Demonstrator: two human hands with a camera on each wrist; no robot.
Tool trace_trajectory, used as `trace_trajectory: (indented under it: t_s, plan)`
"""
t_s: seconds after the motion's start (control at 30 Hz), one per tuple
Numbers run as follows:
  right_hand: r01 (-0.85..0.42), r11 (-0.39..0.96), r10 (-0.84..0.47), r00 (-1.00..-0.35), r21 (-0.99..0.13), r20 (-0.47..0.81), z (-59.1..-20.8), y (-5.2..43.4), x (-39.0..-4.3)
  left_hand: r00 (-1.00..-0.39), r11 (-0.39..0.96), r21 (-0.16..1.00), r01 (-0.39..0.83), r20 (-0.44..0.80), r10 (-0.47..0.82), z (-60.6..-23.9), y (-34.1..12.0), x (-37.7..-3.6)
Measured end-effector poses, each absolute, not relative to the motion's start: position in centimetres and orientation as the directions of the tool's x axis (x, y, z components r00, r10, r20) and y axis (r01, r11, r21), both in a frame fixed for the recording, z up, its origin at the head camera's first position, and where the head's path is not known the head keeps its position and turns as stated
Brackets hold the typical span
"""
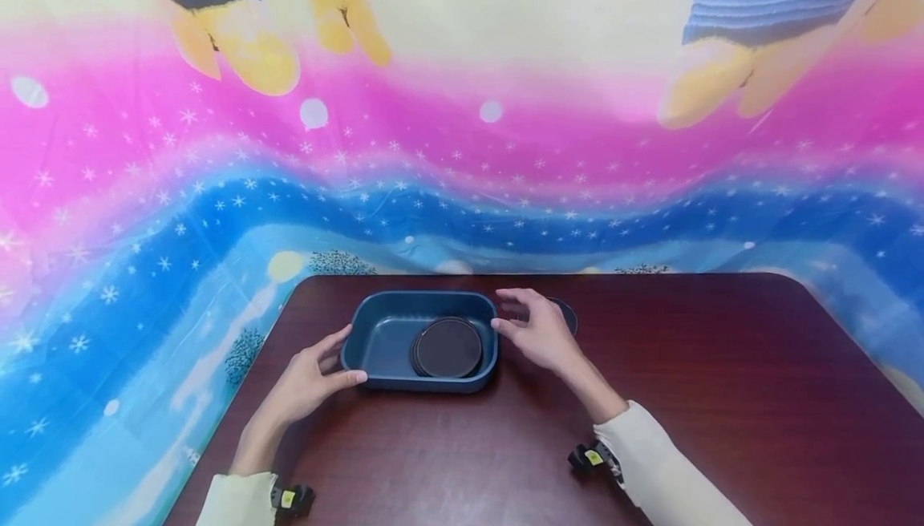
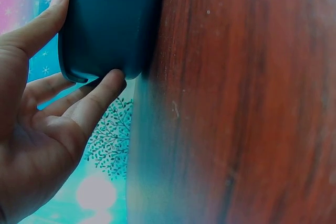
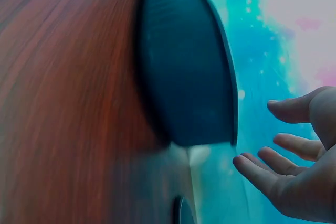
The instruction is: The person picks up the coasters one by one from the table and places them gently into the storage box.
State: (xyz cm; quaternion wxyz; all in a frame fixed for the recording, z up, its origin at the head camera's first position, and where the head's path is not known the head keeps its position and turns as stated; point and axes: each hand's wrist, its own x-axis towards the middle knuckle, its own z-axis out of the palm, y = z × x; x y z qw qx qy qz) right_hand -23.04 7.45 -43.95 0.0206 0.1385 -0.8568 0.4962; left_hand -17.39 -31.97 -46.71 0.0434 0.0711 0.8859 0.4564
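One blue tub (image 1: 382,333) sits near the far edge of the dark wood surface (image 1: 722,398), left of centre. Inside it, toward its right end, a small stack of dark round discs (image 1: 447,347); exact count can't be told, at least two edges show. One more dark disc (image 1: 566,313) lies on the surface just right of the tub, partly hidden by the right hand (image 1: 537,333). Left hand (image 1: 306,378) grips the tub's left end, thumb on the rim, fingers under the near corner. Right hand is spread, fingers relaxed, just beside the tub's right end, holding nothing. Colourful cloth (image 1: 462,149) hangs behind.
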Motion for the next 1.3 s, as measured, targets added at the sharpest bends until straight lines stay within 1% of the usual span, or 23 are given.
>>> trace_trajectory:
  t_s: [0.3,0.7,0.97,1.3]
  plan:
    - [-0.181,0.510,-0.136,-0.982,-0.841,0.128,-45.3,11.8,-23.1,-0.986,0.573,0.815,0.083,-0.014,0.164,-46.9,-32.0,-17.2]
    - [-0.092,0.567,-0.097,-0.994,-0.818,0.045,-46.7,16.4,-24.1,-0.987,0.575,0.814,0.082,-0.014,0.161,-47.0,-32.2,-17.3]
    - [-0.084,0.614,-0.107,-0.994,-0.785,0.023,-47.1,17.9,-25.1,-0.987,0.584,0.807,0.087,-0.010,0.161,-46.8,-32.1,-17.3]
    - [-0.099,0.596,-0.169,-0.986,-0.797,-0.005,-46.9,18.9,-26.7,-0.987,0.578,0.812,0.077,-0.019,0.159,-46.8,-31.9,-17.3]
